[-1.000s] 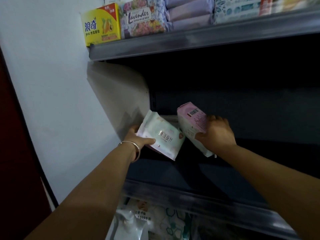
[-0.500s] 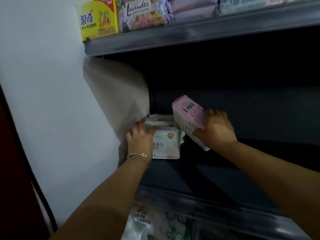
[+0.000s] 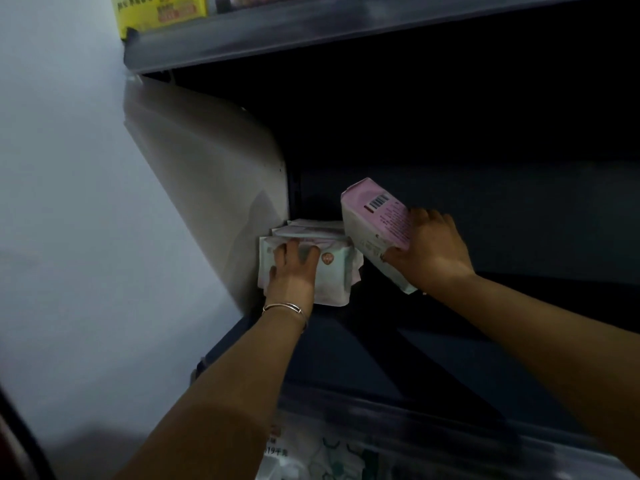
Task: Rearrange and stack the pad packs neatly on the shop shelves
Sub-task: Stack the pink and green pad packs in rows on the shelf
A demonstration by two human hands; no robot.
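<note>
The left hand [image 3: 292, 271] lies palm down on the top pack [image 3: 329, 275] of a small stack of pale pad packs [image 3: 313, 232], its fingers spread fairly straight and pressing on the wrapper without curling round it. The stack sits at the far left end of the dark shelf [image 3: 415, 358], close against the white side panel [image 3: 221, 188]. A thin bangle [image 3: 285, 308] circles the left wrist. Just beside the stack, to its right, the right hand [image 3: 429, 252] grips a pink pack [image 3: 375, 225], fingers on its printed face and thumb underneath; the pack is tilted, its barcode end raised toward the back of the shelf. The two hands are apart. On the upper shelf [image 3: 311, 29] stands a yellow box [image 3: 161, 10]. Below the front rail, more packaged goods [image 3: 322, 452] show dimly.
</note>
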